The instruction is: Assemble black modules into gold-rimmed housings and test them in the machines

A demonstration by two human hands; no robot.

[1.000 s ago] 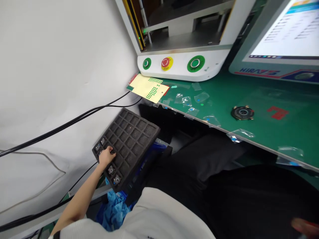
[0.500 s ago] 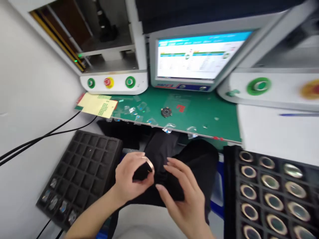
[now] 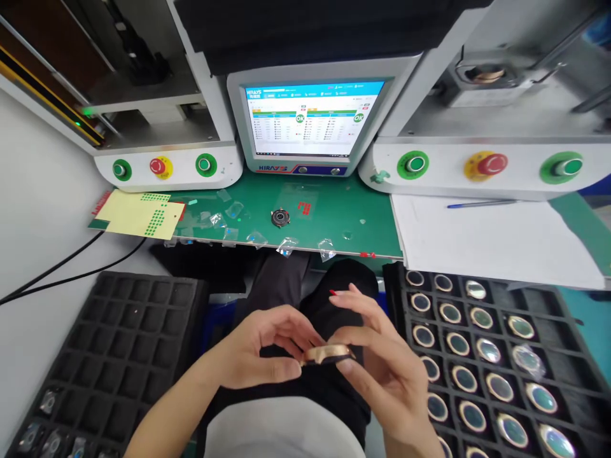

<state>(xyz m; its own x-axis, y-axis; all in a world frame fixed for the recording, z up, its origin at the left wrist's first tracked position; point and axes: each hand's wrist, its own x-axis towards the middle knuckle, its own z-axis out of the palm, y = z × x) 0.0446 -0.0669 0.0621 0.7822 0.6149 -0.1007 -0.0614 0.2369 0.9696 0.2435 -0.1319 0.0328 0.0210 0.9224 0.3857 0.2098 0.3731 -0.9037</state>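
Observation:
A gold-rimmed watch case (image 3: 327,353) is held nearly edge-on above my lap. My left hand (image 3: 267,350) pinches its left end between thumb and fingers. At the other end, the thumb and a finger of my right hand (image 3: 386,362) grip it too. A small red piece (image 3: 333,292) shows at the tip of a raised right finger; I cannot tell if it is a sticker. On the green bench mat (image 3: 334,222) lies a dark round watch back (image 3: 280,217), beside red stickers (image 3: 304,208).
A black tray (image 3: 138,337) on the left holds several small wrapped parts. To the right, another black tray (image 3: 482,343) carries several gold-rimmed watches. A monitor (image 3: 315,121) stands behind, between machine control panels. Clear film scraps (image 3: 286,246), a yellow sticker sheet (image 3: 133,213) and a pen (image 3: 482,204) lie about.
My right hand has come over and taken hold of the watch case, which was in my left hand alone. The case has turned edge-on. The view has swung to the right.

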